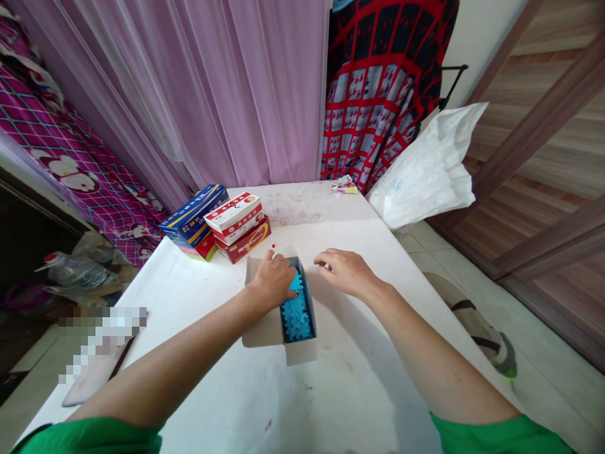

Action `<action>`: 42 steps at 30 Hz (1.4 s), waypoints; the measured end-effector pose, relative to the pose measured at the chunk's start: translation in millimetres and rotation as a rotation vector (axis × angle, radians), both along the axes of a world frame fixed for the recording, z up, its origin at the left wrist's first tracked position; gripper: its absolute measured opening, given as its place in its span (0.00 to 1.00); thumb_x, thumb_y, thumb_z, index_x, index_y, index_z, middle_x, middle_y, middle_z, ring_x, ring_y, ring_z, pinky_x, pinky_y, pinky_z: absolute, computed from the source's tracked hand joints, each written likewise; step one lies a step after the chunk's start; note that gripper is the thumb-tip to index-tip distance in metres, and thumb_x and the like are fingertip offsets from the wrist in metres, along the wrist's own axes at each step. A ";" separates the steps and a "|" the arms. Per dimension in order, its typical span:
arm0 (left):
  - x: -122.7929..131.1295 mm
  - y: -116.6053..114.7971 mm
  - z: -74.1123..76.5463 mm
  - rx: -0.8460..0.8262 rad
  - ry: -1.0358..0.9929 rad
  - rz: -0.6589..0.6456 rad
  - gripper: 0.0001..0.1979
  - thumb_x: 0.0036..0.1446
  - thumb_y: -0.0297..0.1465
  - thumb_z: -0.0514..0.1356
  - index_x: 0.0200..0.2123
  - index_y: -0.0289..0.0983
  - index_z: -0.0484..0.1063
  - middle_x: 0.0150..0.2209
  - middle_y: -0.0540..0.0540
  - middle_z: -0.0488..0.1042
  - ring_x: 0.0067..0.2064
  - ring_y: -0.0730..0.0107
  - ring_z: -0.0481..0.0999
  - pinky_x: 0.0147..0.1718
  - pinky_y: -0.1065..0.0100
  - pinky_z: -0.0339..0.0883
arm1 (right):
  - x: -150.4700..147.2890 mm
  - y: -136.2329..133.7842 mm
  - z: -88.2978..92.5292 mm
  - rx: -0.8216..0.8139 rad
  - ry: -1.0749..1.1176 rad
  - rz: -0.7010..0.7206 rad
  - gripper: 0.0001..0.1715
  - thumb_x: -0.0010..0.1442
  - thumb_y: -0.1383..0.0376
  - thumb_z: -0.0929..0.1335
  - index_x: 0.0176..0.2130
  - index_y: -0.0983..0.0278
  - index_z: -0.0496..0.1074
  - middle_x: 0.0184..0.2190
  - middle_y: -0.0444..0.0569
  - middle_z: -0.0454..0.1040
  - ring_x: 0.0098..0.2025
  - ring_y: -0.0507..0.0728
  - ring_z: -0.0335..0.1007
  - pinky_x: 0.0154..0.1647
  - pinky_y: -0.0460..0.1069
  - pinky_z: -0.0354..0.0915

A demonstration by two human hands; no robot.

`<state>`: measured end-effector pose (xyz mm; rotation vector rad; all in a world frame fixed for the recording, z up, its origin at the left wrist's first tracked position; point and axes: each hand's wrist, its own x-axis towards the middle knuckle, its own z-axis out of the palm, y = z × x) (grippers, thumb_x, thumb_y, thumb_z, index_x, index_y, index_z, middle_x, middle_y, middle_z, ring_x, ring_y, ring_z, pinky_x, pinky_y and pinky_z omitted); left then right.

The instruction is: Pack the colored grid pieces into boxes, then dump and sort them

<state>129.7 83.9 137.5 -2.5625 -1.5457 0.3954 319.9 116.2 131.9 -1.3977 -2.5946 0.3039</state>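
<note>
A small open cardboard box (301, 359) lies on the white table, its pale flaps folded outward. Inside it are bright blue toothed pieces (297, 320), packed in a row. My left hand (274, 279) rests over the far left part of the box, thumb spread to the right against the blue pieces. Its other fingers are bent and partly hidden. To the right of the box, my right hand (344, 270) hovers apart from it, fingers loosely curved with a gap to the thumb, and no object shows in it.
Beyond my left hand stand stacked boxes: blue ones (196, 214), a white-and-red one (234, 217) and a dark red one (246, 241). A tiny red bit (273, 246) lies nearby. A crumpled wrapper (344, 185) sits at the far edge; a white bag (425, 170) hangs at the right.
</note>
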 end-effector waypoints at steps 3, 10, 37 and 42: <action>-2.0 0.0 -5.4 0.002 -0.025 0.024 0.21 0.51 0.47 0.65 0.38 0.35 0.76 0.40 0.37 0.78 0.47 0.49 0.72 0.53 0.50 0.51 | 3.8 -0.5 -0.1 -0.007 0.012 0.001 0.16 0.61 0.66 0.63 0.45 0.59 0.77 0.45 0.45 0.77 0.42 0.53 0.73 0.42 0.46 0.62; -14.9 -5.4 11.1 0.042 -0.131 0.057 0.20 0.56 0.46 0.60 0.44 0.37 0.75 0.44 0.36 0.78 0.50 0.49 0.73 0.55 0.49 0.53 | 2.5 -7.7 5.4 -0.035 0.041 0.000 0.17 0.61 0.67 0.62 0.45 0.59 0.76 0.46 0.46 0.77 0.42 0.53 0.73 0.43 0.46 0.62; -23.3 -111.5 -73.9 -0.584 -1.916 1.028 0.31 0.57 0.54 0.55 0.53 0.36 0.70 0.51 0.38 0.76 0.50 0.53 0.76 0.45 0.56 0.71 | -35.3 -57.5 -88.7 -0.591 0.748 -0.407 0.29 0.62 0.50 0.62 0.59 0.56 0.60 0.47 0.49 0.75 0.30 0.52 0.73 0.25 0.45 0.66; -73.8 -64.8 -73.6 -0.747 -1.754 0.847 0.29 0.51 0.53 0.61 0.46 0.35 0.72 0.43 0.39 0.79 0.44 0.56 0.78 0.38 0.60 0.72 | -30.7 -64.1 -92.9 -0.585 0.812 -0.455 0.32 0.59 0.44 0.63 0.56 0.56 0.62 0.49 0.50 0.74 0.31 0.54 0.75 0.27 0.48 0.67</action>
